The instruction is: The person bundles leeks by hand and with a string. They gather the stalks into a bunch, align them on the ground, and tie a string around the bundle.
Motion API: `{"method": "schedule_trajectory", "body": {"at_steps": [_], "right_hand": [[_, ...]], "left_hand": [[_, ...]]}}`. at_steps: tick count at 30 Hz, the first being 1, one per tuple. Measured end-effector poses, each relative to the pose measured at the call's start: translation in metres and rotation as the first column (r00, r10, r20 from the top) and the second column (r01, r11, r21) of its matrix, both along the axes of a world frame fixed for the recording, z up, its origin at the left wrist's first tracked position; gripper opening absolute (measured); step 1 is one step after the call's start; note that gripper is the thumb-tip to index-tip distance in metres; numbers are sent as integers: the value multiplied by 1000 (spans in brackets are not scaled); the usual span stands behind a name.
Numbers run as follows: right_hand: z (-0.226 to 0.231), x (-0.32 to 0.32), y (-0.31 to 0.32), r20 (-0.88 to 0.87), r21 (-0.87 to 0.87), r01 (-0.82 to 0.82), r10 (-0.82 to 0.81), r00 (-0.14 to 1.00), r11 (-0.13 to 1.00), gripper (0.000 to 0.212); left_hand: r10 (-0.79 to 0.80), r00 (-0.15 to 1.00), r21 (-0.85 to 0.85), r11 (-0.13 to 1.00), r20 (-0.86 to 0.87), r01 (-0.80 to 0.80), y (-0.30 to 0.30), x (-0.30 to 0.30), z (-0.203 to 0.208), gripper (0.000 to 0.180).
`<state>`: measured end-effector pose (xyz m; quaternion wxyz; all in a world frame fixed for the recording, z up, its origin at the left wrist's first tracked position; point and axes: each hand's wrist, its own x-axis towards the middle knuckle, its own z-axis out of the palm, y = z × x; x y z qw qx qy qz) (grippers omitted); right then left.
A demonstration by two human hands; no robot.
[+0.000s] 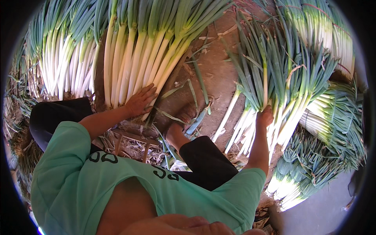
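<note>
My left hand (141, 101) rests with its fingers stretched out on the lower white ends of a row of long green onions (135, 66), laid side by side in front of me. Off to the right, my right hand (265, 116) is closed around a green onion (265, 80) in a looser pile (288, 102). The held stalk points up and away from me, its leaves among the others. My right fingers partly hide where they grip it.
More green onions (66, 58) lie at the far left. Tied bundles (317, 27) are stacked at the far right, with further bundles (333, 117) nearer. Loose leaves (199, 78) litter the brown ground between the piles. My foot (186, 117) and a small wooden frame (135, 137) are between my arms.
</note>
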<state>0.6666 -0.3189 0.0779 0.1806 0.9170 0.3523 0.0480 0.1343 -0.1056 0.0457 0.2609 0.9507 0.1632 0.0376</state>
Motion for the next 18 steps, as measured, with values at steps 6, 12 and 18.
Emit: {"method": "schedule_trajectory", "body": {"at_steps": [6, 12, 18], "right_hand": [[90, 9, 8, -212, 419, 89, 3, 977, 904, 32], [178, -28, 12, -366, 654, 267, -12, 930, 708, 28], [228, -96, 56, -711, 702, 666, 316, 628, 253, 14]], "left_hand": [[-5, 1000, 19, 1000, -20, 5, -2, 4, 15, 68], [21, 998, 14, 1000, -59, -20, -6, 1, 26, 63], [25, 994, 56, 998, -109, -18, -11, 4, 21, 61]]}}
